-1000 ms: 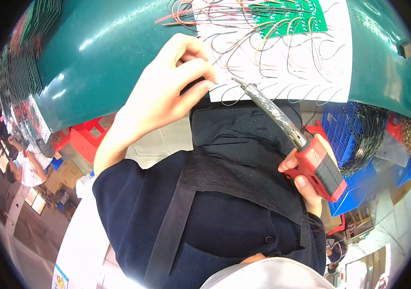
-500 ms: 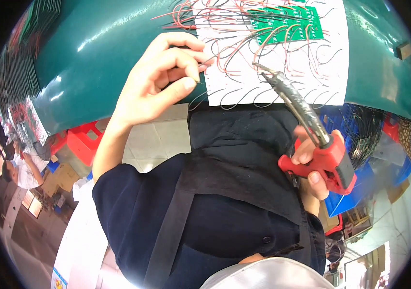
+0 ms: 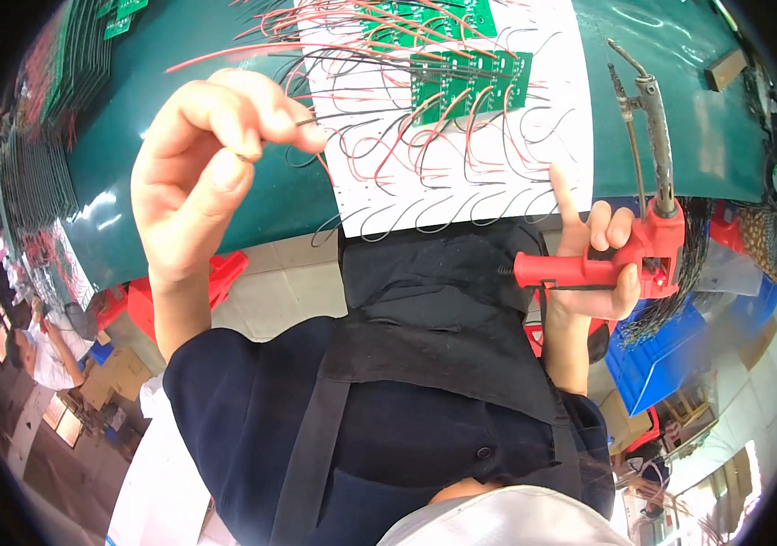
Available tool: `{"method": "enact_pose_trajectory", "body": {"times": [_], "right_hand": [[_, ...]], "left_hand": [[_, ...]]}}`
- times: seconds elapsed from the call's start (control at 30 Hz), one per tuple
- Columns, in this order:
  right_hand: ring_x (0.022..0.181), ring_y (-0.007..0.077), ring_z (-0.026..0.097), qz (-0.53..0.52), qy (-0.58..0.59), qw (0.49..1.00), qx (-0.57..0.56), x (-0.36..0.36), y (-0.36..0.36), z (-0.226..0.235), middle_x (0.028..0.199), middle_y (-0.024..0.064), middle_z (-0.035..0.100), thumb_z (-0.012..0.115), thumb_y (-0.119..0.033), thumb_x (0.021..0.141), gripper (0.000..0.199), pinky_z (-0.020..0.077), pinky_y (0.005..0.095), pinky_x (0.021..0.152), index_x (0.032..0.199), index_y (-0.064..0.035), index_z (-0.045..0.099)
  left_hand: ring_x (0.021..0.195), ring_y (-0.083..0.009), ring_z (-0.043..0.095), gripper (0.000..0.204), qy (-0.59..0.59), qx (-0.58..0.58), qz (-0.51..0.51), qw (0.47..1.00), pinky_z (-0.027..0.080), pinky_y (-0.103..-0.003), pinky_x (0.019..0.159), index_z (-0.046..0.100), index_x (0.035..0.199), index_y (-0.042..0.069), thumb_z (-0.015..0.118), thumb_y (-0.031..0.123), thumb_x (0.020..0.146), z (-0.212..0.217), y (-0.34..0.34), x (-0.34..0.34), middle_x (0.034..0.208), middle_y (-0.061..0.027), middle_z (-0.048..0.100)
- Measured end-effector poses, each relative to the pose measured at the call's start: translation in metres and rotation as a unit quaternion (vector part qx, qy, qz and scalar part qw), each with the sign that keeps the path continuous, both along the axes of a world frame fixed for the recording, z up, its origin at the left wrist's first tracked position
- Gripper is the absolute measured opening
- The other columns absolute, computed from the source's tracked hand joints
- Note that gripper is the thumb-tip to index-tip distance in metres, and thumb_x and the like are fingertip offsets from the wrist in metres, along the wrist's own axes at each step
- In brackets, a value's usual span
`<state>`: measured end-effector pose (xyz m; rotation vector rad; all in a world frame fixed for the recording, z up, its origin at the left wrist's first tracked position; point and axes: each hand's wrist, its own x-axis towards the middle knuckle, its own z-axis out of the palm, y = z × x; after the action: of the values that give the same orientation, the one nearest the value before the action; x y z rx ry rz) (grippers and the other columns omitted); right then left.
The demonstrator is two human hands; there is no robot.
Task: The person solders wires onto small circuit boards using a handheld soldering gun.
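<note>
Red soldering gun [image 3: 629, 246] in right hand [image 3: 593, 264]

Single head-worn fisheye view, looking steeply down, close over the wearer's torso and the green work mat [image 3: 224, 182]; edges curve strongly.

The top green circuit boards [image 3: 425, 14] are cut off by the upper edge; their markings are too small to read.

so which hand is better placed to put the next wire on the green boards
Left, likely. The left hand pinches a thin wire beside the green boards; the right hand grips the red soldering gun, tip pointing away.
</note>
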<state>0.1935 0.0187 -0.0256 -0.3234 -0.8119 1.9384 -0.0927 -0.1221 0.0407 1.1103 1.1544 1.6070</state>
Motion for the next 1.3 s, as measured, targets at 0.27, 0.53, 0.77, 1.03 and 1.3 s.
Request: {"method": "enact_pose_trajectory", "body": {"times": [0.27,0.53,0.77,1.03,1.3], "right_hand": [[0.075,0.0105,0.049,0.009,-0.037,0.999,0.012,0.001,0.005,0.001,0.087,0.0001,0.05,0.055,-0.023,0.081,0.07,0.0088,0.0766,0.099,0.142,-0.0143,0.024],[0.077,0.0113,0.049,0.027,-0.045,0.997,0.052,-0.003,0.009,-0.001,0.09,0.0013,0.052,0.055,-0.024,0.08,0.07,0.0097,0.0771,0.099,0.142,-0.012,0.024],[0.077,0.0118,0.049,0.013,-0.057,0.997,0.058,-0.004,0.011,0.0,0.09,0.0011,0.051,0.055,-0.025,0.079,0.071,0.0092,0.0775,0.099,0.142,-0.0109,0.024],[0.079,0.0133,0.048,-0.026,-0.055,0.998,0.026,0.0,0.026,-0.004,0.09,0.0025,0.05,0.056,-0.024,0.077,0.071,0.0104,0.0773,0.099,0.14,-0.0083,0.026],[0.08,0.0136,0.049,-0.03,-0.036,0.999,0.013,-0.005,0.023,-0.006,0.09,0.0019,0.051,0.056,-0.023,0.078,0.07,0.01,0.0768,0.1,0.14,-0.0086,0.026]], "left_hand": [[0.083,-0.0189,0.053,0.007,0.142,-0.165,0.027,0.976,0.043,-0.031,0.078,0.052,0.087,0.0,0.055,-0.001,0.082,0.001,-0.022,0.005,0.089,-0.0106,0.052],[0.085,-0.0268,0.057,0.008,0.369,-0.235,-0.02,0.899,0.046,-0.035,0.078,0.052,0.084,0.002,0.057,0.0,0.078,-0.021,-0.028,0.023,0.088,-0.0113,0.055],[0.086,-0.0234,0.053,0.005,0.214,-0.154,0.0,0.965,0.042,-0.045,0.096,0.05,0.084,0.001,0.054,-0.001,0.082,-0.042,-0.036,0.023,0.084,-0.009,0.048],[0.082,-0.0236,0.06,0.002,0.361,-0.103,0.031,0.926,0.051,-0.041,0.079,0.053,0.087,-0.001,0.053,-0.001,0.085,-0.017,-0.019,0.013,0.09,-0.0117,0.051],[0.085,-0.0292,0.056,0.011,0.058,0.036,0.062,0.996,0.046,-0.04,0.081,0.046,0.098,0.003,0.049,0.011,0.091,0.025,0.015,0.011,0.091,-0.011,0.047]]}}
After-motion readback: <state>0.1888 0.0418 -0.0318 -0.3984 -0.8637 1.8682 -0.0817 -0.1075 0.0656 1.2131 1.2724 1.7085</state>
